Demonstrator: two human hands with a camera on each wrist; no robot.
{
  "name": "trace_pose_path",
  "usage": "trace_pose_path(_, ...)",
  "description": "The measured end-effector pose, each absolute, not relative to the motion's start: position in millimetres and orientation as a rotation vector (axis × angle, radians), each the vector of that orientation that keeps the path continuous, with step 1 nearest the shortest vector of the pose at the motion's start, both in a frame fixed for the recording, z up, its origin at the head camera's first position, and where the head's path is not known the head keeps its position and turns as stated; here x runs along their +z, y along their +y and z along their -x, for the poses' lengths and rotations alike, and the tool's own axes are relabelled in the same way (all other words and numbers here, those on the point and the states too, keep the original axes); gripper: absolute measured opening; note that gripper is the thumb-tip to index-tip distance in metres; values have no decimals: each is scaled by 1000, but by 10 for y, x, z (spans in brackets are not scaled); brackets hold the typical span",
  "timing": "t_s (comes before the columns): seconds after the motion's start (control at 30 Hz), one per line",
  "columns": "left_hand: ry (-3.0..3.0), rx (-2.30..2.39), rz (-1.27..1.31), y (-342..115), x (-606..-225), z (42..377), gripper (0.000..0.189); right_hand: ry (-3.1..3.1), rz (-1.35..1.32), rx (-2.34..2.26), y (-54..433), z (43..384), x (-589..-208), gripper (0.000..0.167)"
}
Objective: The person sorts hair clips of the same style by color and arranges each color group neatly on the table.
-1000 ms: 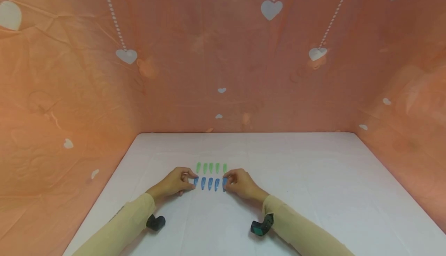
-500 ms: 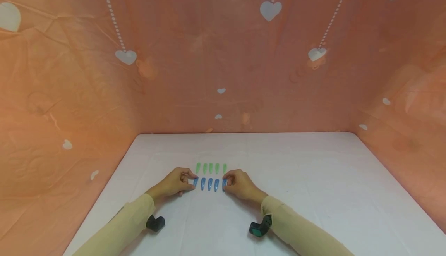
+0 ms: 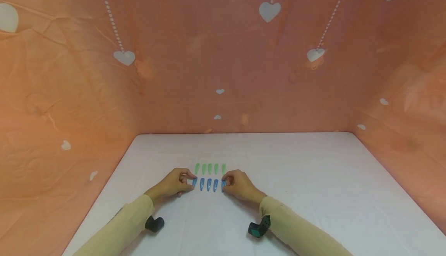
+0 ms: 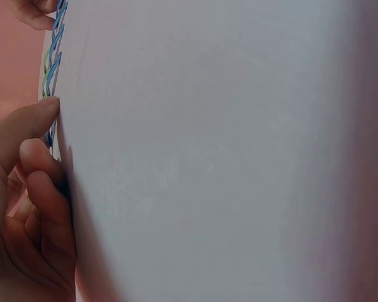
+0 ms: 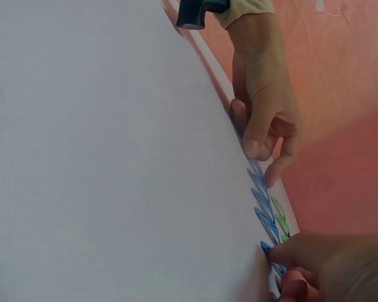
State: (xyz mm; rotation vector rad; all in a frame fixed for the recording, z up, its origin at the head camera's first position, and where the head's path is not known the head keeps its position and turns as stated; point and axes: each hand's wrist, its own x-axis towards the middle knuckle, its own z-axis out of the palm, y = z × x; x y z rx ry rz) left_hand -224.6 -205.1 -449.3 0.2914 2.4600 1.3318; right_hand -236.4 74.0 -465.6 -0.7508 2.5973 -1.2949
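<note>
Several blue snap hair clips point(image 3: 209, 184) lie in a row on the white table, narrow ends toward the person. Behind them runs a second row of green snap hair clips point(image 3: 210, 169). My left hand point(image 3: 174, 181) pinches the leftmost blue clip point(image 3: 194, 182) by its two ends, between thumb and finger. At the other end of the row, my right hand point(image 3: 241, 185) pinches the rightmost blue clip point(image 3: 223, 186) likewise; its fingers partly cover that clip. In the right wrist view the blue tip point(image 5: 265, 246) sticks out by the right thumb.
The white tabletop point(image 3: 306, 178) spreads around both rows. Orange cloth point(image 3: 195, 74) with white hearts encloses the back and sides. Dark wrist cameras point(image 3: 155, 224) hang below the beige sleeves point(image 3: 118, 229).
</note>
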Motion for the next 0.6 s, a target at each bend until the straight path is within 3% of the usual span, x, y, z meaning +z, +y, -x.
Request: trace_pose_path(0.6,2469,1345,-288,-2039,-4508,2233,39,2583,736,-1324,756,2366,-4697,27)
